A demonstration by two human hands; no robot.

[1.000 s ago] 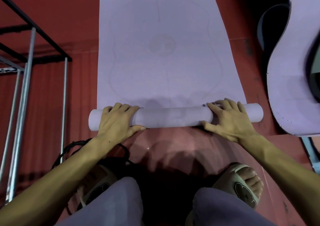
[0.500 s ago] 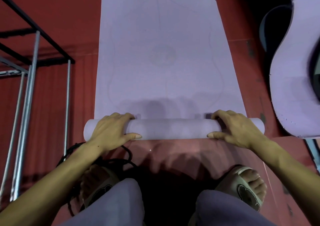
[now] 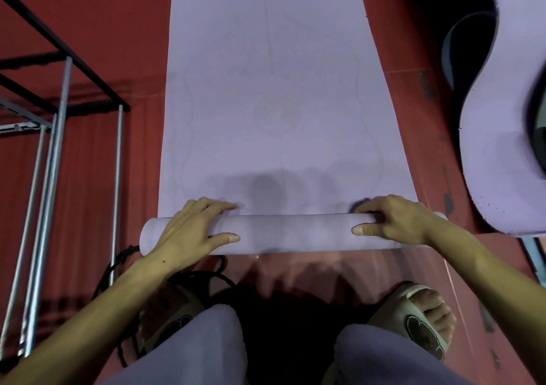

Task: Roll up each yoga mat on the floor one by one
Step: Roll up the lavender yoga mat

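- The lilac yoga mat lies on the red floor, its rolled end's long axis crosswise before my knees.
- My left hand and right hand curl over that roll, gripping near either end.

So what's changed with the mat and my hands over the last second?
The roll has grown thicker and moved forward over the flat part of the mat. The left hand and right hand slid their fingers over the top, thumbs on the near side. Both still grip near the roll's ends; the rack is unchanged.
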